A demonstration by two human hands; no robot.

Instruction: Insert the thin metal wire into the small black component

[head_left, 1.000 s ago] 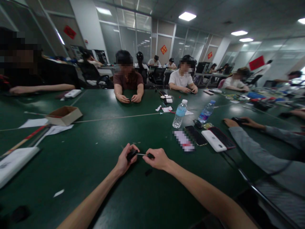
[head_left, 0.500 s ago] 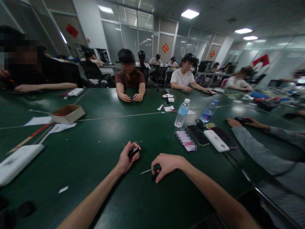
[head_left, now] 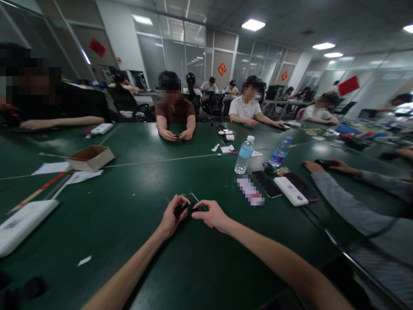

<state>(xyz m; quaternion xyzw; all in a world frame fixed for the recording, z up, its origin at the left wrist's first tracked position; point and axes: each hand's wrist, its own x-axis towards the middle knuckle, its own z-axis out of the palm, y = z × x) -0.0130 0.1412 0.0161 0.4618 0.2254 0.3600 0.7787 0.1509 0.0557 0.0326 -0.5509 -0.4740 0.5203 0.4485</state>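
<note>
My left hand (head_left: pixel 171 217) is closed around a small black object (head_left: pixel 180 209); its fingers cover part of it, and I cannot make out its kind. Just to the right, my right hand (head_left: pixel 214 213) grips a screwdriver (head_left: pixel 202 207) by its dark handle. The thin metal shaft points up and to the left, away from me. A dark part also shows by the right fingertips, too small to tell. Both hands are close together over the green table (head_left: pixel 155 267), with a narrow gap between them.
Two water bottles (head_left: pixel 244 157), phones (head_left: pixel 267 184) and a white power bank (head_left: pixel 291 191) lie to the right, near a co-worker's grey sleeve (head_left: pixel 335 198). An open cardboard box (head_left: pixel 92 159), paper and a white device (head_left: pixel 26 224) are at left. Other people sit across the table.
My right hand has moved left and slightly away from me, closer to my left hand. The screwdriver's shaft has swung from pointing left to pointing up and left. My left hand stays nearly still.
</note>
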